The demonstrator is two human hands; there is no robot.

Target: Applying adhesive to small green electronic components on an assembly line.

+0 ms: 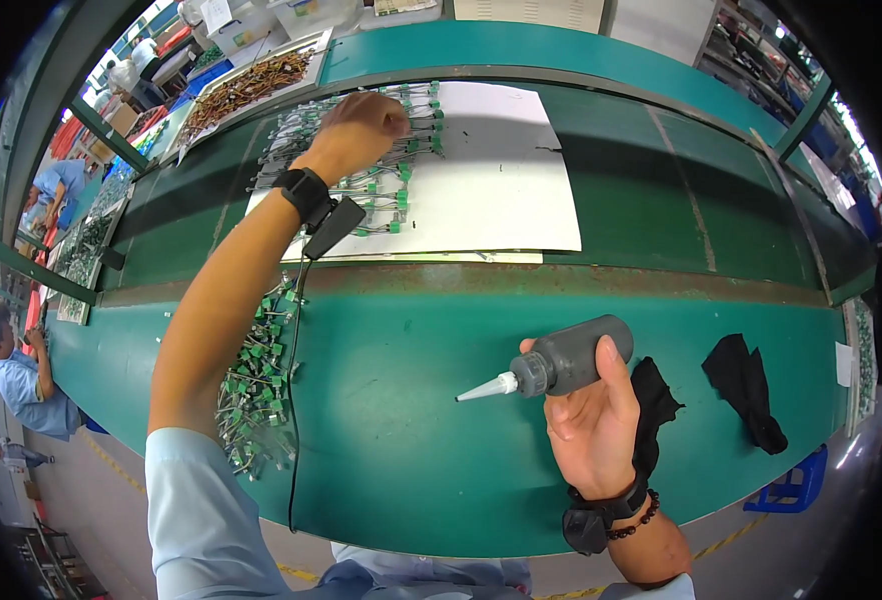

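Observation:
My right hand (593, 430) is wrapped round a dark grey squeeze bottle (586, 352), tilted on its side above the green tabletop, its white tapered nozzle (486, 388) pointing left. Reaching far forward, my left hand (363, 128) is over rows of small green parts with wire leads (389, 200) laid out on a white sheet (501, 180). Its fingers are curled closed, and whatever they may hold is hidden. Both wrists carry black strapped devices. Nearer my left forearm lies a loose heap of similar green parts (261, 385).
Two black cloths (746, 390) lie right of the bottle, one partly behind my right hand. A black cable (296, 400) runs from my left wrist down the table. A tray of copper-coloured parts (251, 95) stands far left, beneath a green metal frame. Other people sit at the left.

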